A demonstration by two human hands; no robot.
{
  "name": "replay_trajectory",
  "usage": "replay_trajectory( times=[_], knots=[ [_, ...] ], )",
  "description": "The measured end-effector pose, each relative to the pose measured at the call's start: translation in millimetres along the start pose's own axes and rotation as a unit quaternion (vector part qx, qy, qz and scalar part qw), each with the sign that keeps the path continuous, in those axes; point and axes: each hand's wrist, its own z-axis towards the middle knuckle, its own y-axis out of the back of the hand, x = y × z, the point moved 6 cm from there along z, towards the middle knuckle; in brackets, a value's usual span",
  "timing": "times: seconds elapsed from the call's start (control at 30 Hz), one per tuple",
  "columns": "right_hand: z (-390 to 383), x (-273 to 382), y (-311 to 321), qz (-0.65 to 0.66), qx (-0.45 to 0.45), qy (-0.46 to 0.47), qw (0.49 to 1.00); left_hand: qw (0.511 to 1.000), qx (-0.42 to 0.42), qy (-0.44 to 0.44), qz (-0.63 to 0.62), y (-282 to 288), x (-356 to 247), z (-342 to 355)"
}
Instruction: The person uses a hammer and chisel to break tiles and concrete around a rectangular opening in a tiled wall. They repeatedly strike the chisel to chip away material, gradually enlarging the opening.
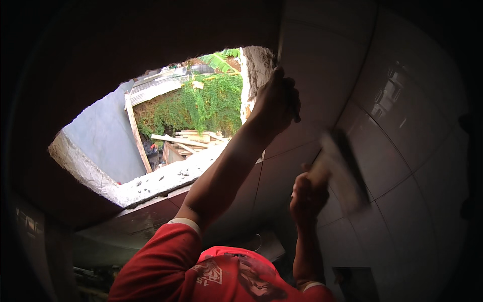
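1. Facing a tiled wall (402,201) that spreads right of and below our left grip (278,98), we seem to be at a chipping step.
2. The rough-edged opening (166,176) lies left of that grip.
3. The hammer (348,173) is clasped by its handle in our right grip (308,196); its blurred head sits above and right of that fist, long axis slanting from upper left to lower right.
4. The dark rod (297,119), perhaps a chisel, is clenched in our left grip, steeply slanted, one end poking out below; whether its upper end touches masonry, we cannot tell. Striking calls, we judge, for holding it steady.
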Motion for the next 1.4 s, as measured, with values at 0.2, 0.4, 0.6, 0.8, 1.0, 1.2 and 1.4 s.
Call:
replay_trajectory(
  times=[0.2,0.4,0.6,0.8,1.0,1.2,1.4],
  knots=[
    [17,-3,-10,-0.086,0.105,0.043,0.990,1.000,-0.003,-0.006,-0.006,0,3,3],
    [6,-17,-7,-0.068,0.052,-0.061,0.994,0.995,-0.070,-0.003,-0.072,37,-1,7],
    [-19,-13,3,-0.037,0.093,-0.016,0.995,0.991,-0.133,-0.007,0.018,72,26,-11],
    [-28,-20,5,-0.022,0.124,-0.048,0.991,0.990,-0.131,0.007,0.049,85,33,-17],
    [-34,-30,15,-0.014,0.158,-0.054,0.986,0.991,-0.123,0.036,0.031,89,53,-29],
    [-35,-31,22,-0.005,0.153,-0.046,0.987,0.997,-0.063,0.048,0.002,75,67,-32],
    [-32,-25,31,-0.011,0.157,-0.058,0.986,0.995,-0.090,0.036,0.004,60,67,-30]
  ],
)
